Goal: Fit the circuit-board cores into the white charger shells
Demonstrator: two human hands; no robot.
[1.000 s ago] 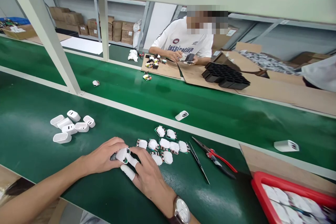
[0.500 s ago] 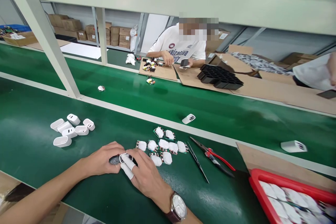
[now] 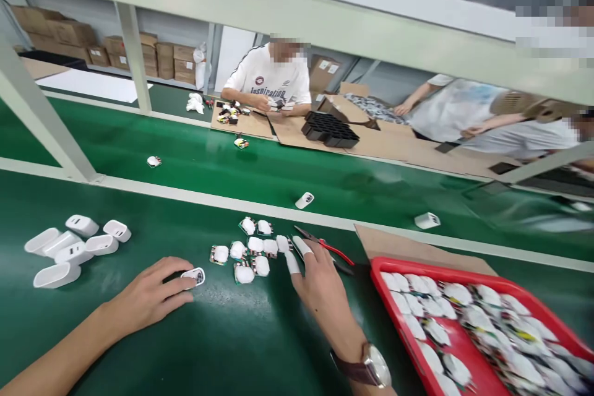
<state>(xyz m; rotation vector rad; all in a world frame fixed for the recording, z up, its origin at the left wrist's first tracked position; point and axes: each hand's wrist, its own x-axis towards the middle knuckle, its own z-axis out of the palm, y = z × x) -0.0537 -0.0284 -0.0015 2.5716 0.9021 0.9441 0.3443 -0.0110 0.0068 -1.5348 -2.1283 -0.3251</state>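
My left hand (image 3: 151,291) rests low over the green table with its fingers closed on a white charger housing (image 3: 198,276), whose open end shows dark parts inside. My right hand (image 3: 320,284), with white covers on its thumb and a finger, reaches down at the tweezers (image 3: 291,241). Thumb and finger are apart on either side of them, and the palm hides most of their length. Red-handled pliers (image 3: 336,252) lie just beyond, partly covered by the hand. Between my hands several small circuit boards topped with white pads (image 3: 255,245) lie grouped on the table.
Several white charger housings (image 3: 74,252) cluster at left. A red tray (image 3: 399,322) of padded boards stands at right beside cardboard (image 3: 417,247). Two housings (image 3: 305,200) and two boards (image 3: 154,161) lie on the green belt (image 3: 208,164). Across it, a co-worker (image 3: 273,77) handles parts.
My right hand has let go of the charger housing and moved right to the tweezers. My left hand keeps the housing. The view has swung right, showing more of the tray and other people.
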